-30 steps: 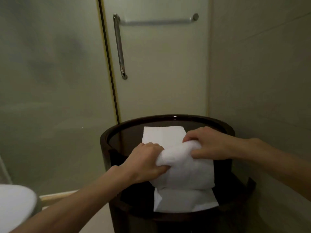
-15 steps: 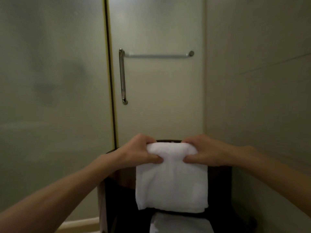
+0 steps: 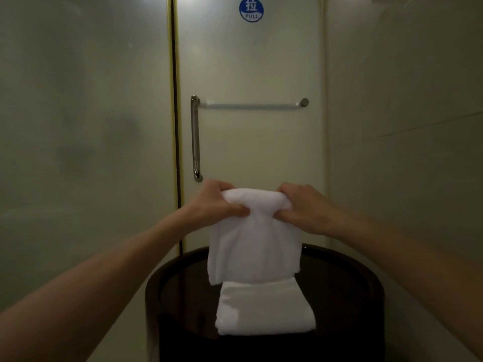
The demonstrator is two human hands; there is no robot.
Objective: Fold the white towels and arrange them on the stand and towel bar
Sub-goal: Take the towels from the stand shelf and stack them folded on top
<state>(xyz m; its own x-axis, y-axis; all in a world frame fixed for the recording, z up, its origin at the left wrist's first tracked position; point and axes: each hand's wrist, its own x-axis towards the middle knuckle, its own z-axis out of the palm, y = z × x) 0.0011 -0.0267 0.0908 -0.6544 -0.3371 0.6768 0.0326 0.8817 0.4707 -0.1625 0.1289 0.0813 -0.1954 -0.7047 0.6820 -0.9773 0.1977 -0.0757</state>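
Observation:
A folded white towel hangs in the air above the dark round stand. My left hand grips its top left corner and my right hand grips its top right corner. A second white towel lies folded flat on the stand's top, just below the hanging one. The horizontal towel bar is mounted on the frosted glass door, above and beyond my hands, with nothing on it.
A vertical metal door handle joins the bar's left end. A blue round PULL sticker sits high on the door. A frosted glass panel stands at left and a tiled wall at right.
Both hands have lifted the folded towel up off the stand, away from the second towel. The view has tilted upward, bringing the towel bar lower in frame and the sticker into sight.

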